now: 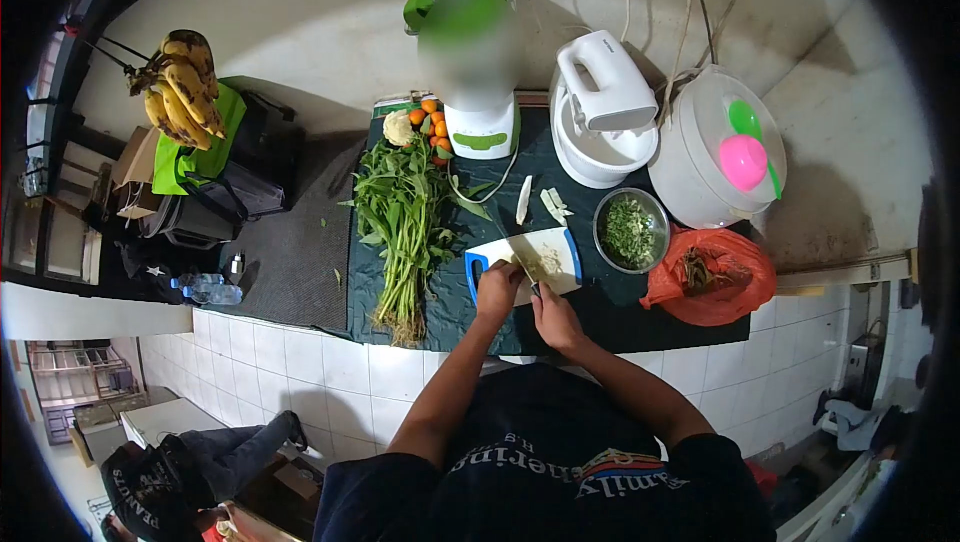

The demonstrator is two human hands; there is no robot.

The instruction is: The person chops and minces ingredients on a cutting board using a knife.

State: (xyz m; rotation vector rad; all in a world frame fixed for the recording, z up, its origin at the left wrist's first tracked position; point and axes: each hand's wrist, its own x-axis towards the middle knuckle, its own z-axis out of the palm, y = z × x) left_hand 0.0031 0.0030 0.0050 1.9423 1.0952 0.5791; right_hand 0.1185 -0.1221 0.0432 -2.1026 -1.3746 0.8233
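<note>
A white cutting board with blue edges lies near the front of the dark-covered table. My right hand is wrapped round the handle of a knife, whose blade points away from me over the board. Close beside the blade, my left hand rests on the board with its fingers curled; anything under them is hidden. Pale chopped bits are scattered to the right of the blade. Behind the board lie a long white piece and several shorter white strips. A metal bowl of chopped greens stands to the right.
Leafy greens, orange fruits and a cauliflower lie left. Behind stand a blender and a stand mixer. A red plastic bag and a white lidded container are right. Another person is at lower left.
</note>
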